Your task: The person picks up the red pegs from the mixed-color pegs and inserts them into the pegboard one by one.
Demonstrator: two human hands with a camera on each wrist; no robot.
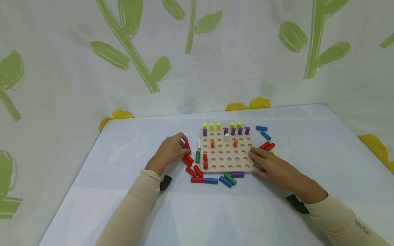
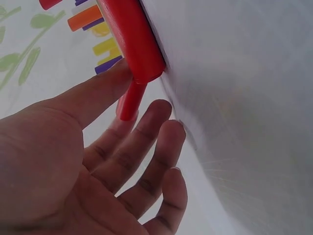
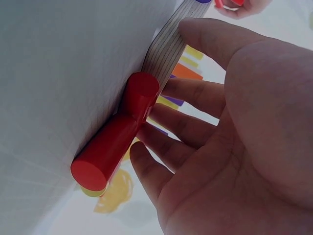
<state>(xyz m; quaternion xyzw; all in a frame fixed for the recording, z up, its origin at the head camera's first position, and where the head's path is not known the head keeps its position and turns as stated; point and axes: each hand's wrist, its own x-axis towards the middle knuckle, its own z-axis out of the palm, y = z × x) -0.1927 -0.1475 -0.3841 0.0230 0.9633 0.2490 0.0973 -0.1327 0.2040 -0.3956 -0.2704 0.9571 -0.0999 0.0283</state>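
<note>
A wooden pegboard (image 1: 227, 159) lies on the table with yellow, purple, orange, white and red pegs standing in some holes. Left of it, my left hand (image 1: 169, 150) pinches a red peg (image 1: 187, 145) between thumb and index finger. In the left wrist view that peg (image 2: 131, 100) shows behind a nearer red peg (image 2: 134, 44); the other fingers are loosely bent. My right hand (image 1: 274, 165) rests at the board's right front corner. Its thumb touches the board's edge (image 3: 168, 44) in the right wrist view, and its fairly straight fingers reach along the right side.
Loose red pegs (image 1: 191, 171) lie left of the board, beside a green peg (image 1: 197, 156) and a white peg (image 1: 198, 144). Blue (image 1: 211, 180), green and purple pegs line the front. At the right are red pegs (image 1: 267, 146) and blue pegs (image 1: 261, 128). A patterned curtain (image 1: 197, 85) hangs behind.
</note>
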